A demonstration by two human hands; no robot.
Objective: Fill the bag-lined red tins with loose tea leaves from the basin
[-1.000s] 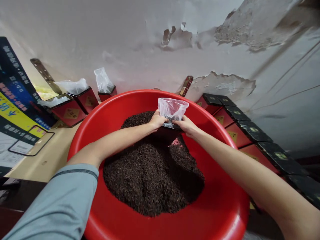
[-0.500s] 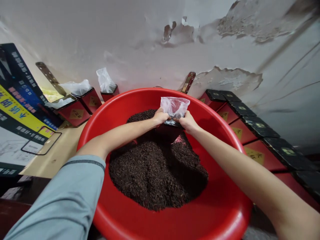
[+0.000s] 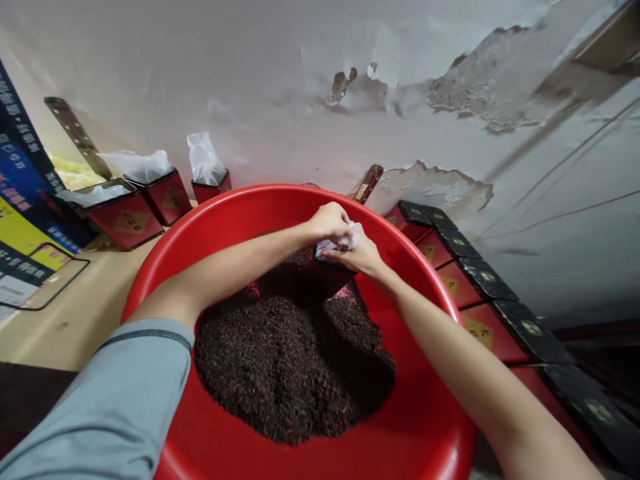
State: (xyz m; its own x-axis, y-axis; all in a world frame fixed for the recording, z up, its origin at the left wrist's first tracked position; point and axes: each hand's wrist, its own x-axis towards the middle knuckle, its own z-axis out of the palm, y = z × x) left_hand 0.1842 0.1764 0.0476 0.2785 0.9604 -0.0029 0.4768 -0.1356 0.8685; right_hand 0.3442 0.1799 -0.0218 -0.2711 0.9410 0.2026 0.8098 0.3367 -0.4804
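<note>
Inside a big red basin (image 3: 165, 427), a dark open tin (image 3: 325, 277) stands on a heap of dark loose tea leaves (image 3: 290, 367). A clear plastic bag (image 3: 354, 235) lines the tin, its top gathered between my hands. My left hand (image 3: 330, 221) is closed on the bunched bag from above. Beside it, my right hand (image 3: 361, 253) also grips the bag, with its thumb laid across the tin's mouth. Most of the bag is hidden by my fingers.
Open red tins (image 3: 127, 220) with plastic liners stand on a tan board (image 3: 105, 293) at left, near a printed carton (image 3: 25, 220). Closed red tins with black lids (image 3: 500, 287) line the right side. Behind the basin rises a peeling wall (image 3: 240, 87).
The bag's top stood spread open between both hands; now it is bunched together. My left hand has moved over the tin's mouth, and my right hand has closed in. The view has shifted slightly.
</note>
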